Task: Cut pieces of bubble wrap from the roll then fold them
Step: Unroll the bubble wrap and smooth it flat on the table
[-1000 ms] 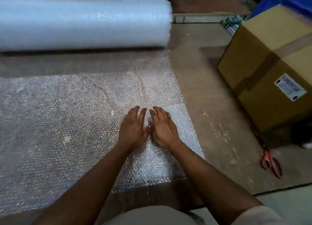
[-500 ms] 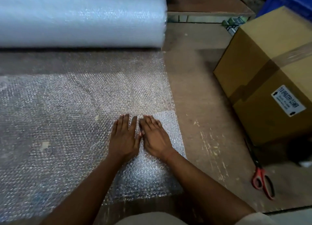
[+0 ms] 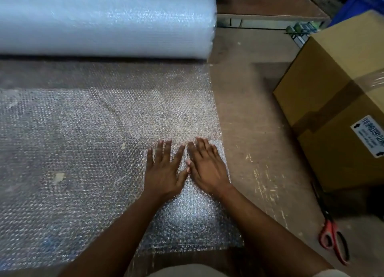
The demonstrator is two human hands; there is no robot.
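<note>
Head view, left hand (image 3: 164, 173) fingers spread wider, right hand (image 3: 208, 168) perhaps unmoved, folded bubble wrap (image 3: 187, 218)

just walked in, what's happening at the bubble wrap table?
A person is pressing both hands flat on a folded piece of bubble wrap, left hand and right hand side by side, fingers straight. The piece lies on the sheet unrolled from the big roll at the far side of the table. Red-handled scissors lie untouched to the right, beside a taped cardboard box. It looks like the fold is being flattened.
</note>
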